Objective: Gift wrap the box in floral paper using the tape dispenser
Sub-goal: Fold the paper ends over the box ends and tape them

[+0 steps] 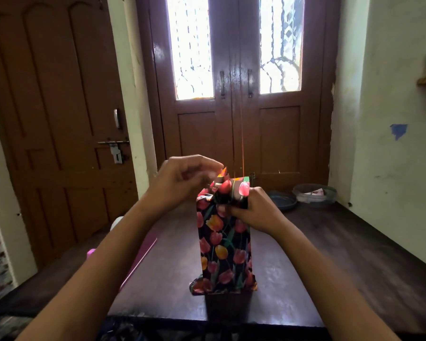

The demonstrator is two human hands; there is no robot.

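The box [224, 244] stands upright on the dark table [293, 279], covered in black paper with red, pink and orange tulips. At its top end the floral paper [231, 187] sticks up in loose flaps. My left hand [182, 180] pinches a folded flap at the top left corner. My right hand [256, 210] grips the box's upper right side, thumb pressed on the front face. The paper flares out loosely at the bottom end [202, 285]. No tape dispenser can be made out.
A pink flat sheet or board [143, 257] lies at the table's left, with a white object [117, 223] behind my left forearm. Two round containers [315, 194] sit on the floor by the double door. A wall runs along the right.
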